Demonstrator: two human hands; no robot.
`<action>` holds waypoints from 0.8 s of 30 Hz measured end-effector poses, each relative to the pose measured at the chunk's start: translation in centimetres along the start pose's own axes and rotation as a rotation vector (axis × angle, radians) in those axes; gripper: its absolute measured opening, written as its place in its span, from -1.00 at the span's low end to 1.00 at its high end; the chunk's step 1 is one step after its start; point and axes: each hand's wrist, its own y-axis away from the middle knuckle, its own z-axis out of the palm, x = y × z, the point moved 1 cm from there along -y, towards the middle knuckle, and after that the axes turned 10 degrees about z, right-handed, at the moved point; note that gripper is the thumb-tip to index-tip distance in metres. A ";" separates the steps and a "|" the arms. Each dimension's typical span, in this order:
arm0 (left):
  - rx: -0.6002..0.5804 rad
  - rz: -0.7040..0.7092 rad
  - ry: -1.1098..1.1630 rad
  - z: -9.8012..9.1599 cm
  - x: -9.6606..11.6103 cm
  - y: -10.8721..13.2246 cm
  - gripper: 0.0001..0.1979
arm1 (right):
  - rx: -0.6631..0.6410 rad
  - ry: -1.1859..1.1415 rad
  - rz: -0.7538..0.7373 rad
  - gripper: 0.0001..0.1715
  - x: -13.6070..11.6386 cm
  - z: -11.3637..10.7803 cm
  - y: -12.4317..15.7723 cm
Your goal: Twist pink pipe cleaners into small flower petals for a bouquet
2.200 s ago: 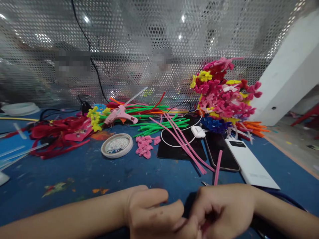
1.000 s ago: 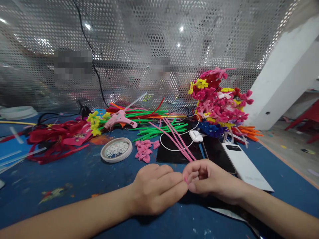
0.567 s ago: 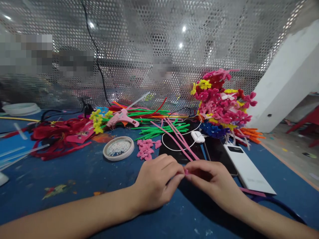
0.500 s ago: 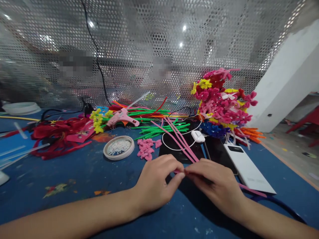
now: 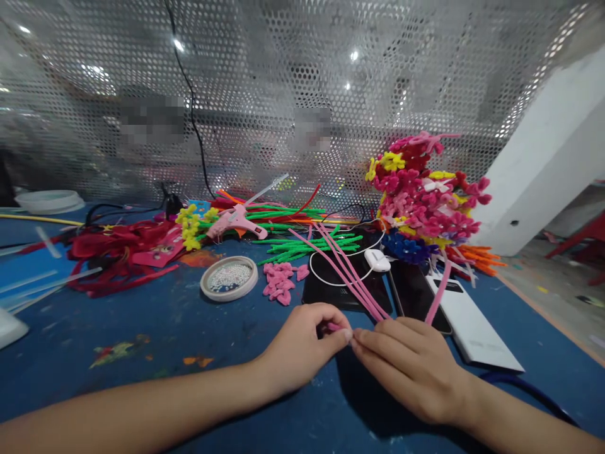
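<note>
My left hand and my right hand meet fingertip to fingertip low in the middle of the blue table. Both pinch one pink pipe cleaner; a short bent bit shows at my left fingers, and the long free end rises past my right hand, over the white power bank. Just beyond the hands lie several loose pink pipe cleaners across a black phone. A small heap of pink folded petals lies beside a round lid of white beads.
A bunch of finished pipe-cleaner flowers stands at the back right. Green pipe cleaners, a pink glue gun, red material and a second phone lie around. Perforated metal mesh closes the back; a white pillar stands right.
Both hands moved away from me toward the loose pink pipe cleaners. The pipe cleaner's free end, trailing behind my right hand half a second ago, now sticks up past it.
</note>
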 end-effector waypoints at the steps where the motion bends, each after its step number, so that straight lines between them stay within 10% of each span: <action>1: 0.000 0.005 0.006 0.0 -0.1 0.0 -0.92 | -0.009 -0.006 0.036 -0.77 0.0 0.3 0.0; 6: 0.027 0.012 0.168 -0.3 -0.4 -0.1 -0.85 | -0.082 -0.205 0.375 -0.77 0.1 1.9 0.5; 13: 0.163 -0.031 0.710 -0.5 -0.9 -0.9 -0.83 | -0.363 -0.503 0.369 -0.25 -0.3 1.9 0.2; 19: 0.246 -0.151 1.039 -1.0 -1.6 -1.4 -0.93 | -0.458 -0.614 0.444 -0.32 0.1 1.4 0.2; 24: 0.391 -0.241 1.117 -1.2 -2.2 -1.7 -0.88 | -0.391 -0.883 0.842 -0.57 -0.4 0.3 -0.5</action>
